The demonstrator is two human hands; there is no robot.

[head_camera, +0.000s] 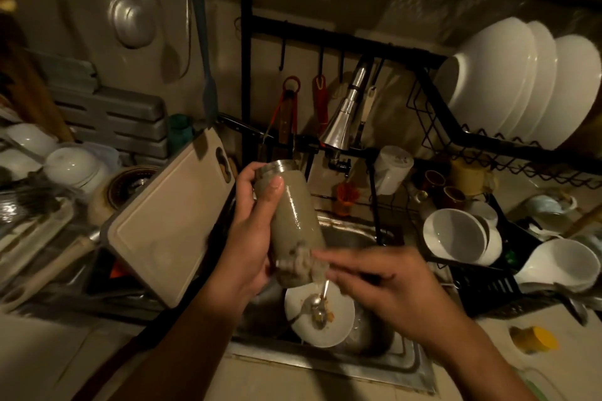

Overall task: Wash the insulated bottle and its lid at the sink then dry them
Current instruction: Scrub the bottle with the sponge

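Note:
The insulated bottle [294, 218] is a pale, soapy cylinder with a steel mouth, held tilted above the sink [374, 365] with its open mouth toward the faucet [342, 117]. My left hand [250, 231] is wrapped around its left side, thumb across the upper body. My right hand [381, 283] presses a foamy scrubber [301, 262] against the bottle's lower end; this hand is blurred. A lid is not visible.
A white plate with two spoons [321, 319] lies in the sink. A cutting board [169, 221] leans at the left. A black dish rack with white bowls [456, 234] and large plates [514, 81] stands at the right. A yellow object [534, 338] lies on the counter.

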